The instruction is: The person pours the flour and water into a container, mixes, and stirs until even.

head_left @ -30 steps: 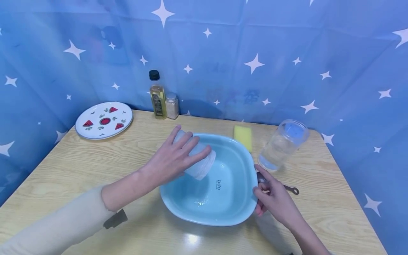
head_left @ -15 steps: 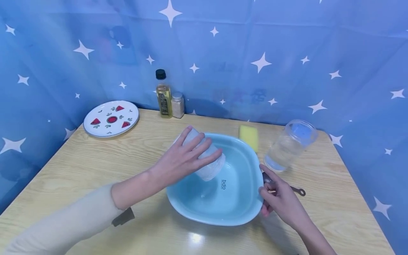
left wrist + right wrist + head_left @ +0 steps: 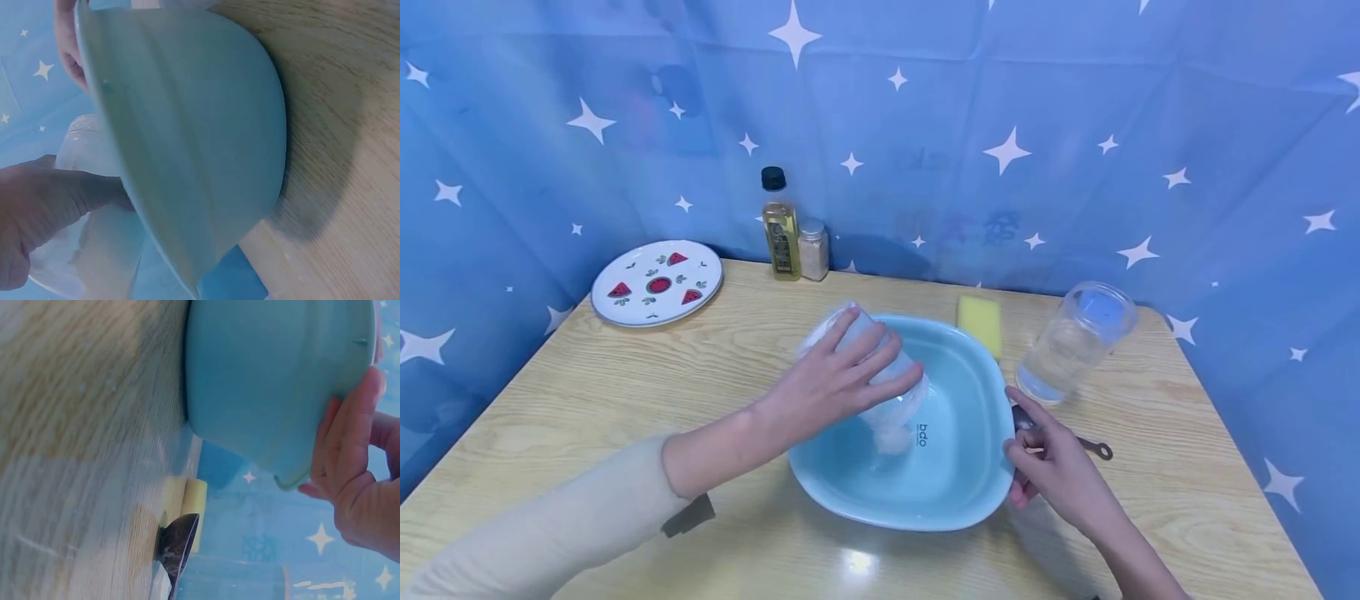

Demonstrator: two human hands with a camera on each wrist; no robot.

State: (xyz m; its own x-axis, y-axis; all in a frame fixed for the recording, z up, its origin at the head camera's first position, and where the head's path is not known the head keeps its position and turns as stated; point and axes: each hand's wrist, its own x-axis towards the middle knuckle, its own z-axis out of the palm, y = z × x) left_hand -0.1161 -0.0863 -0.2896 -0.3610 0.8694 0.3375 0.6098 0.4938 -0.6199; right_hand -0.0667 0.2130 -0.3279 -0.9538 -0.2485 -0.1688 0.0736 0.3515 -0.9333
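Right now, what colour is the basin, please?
The basin is light blue, seen best in the head view.

I read the basin [image 3: 966, 467] as smooth plastic, softly shiny inside and nearly matt on its outer wall. The tub [image 3: 907, 405] looks translucent and smooth; the jar [image 3: 1056, 362] is clear and smooth too, though I can't tell glass from plastic. The table [image 3: 700, 367] shows me wood grain under a glossy finish. The plate [image 3: 655, 300] looks glazed, the sponge [image 3: 980, 325] matt, the ladle [image 3: 177, 540] dull-shiny, the curtain [image 3: 925, 108] creased cloth, the sleeve [image 3: 550, 521] matt fabric.
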